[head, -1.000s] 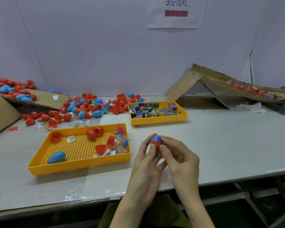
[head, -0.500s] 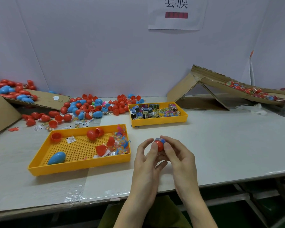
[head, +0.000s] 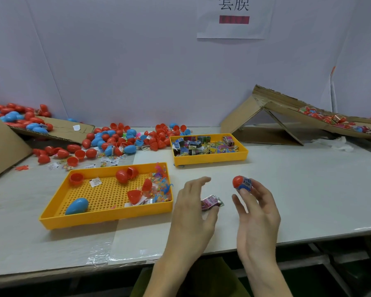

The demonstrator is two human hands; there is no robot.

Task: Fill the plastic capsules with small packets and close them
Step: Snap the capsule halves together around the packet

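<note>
My right hand [head: 258,213] holds a closed capsule [head: 241,183] at its fingertips above the table; the capsule is red with a blue printed wrap. My left hand [head: 191,209] is beside it, fingers loosely extended, with a small pink packet [head: 211,202] caught between thumb and palm. The near yellow tray [head: 107,217] holds red capsule halves, a blue capsule [head: 76,206] and clear toy packets. Colourful small packets fill the far yellow tray [head: 210,160].
A heap of red and blue capsules [head: 120,140] lies at the back left, partly on cardboard. A cardboard ramp [head: 287,116] at the back right carries wrapped capsules. The table's front edge runs just under my wrists.
My hands have come apart. The right hand carried the closed capsule to the right, and the left hand let go of it and now shows the pink packet.
</note>
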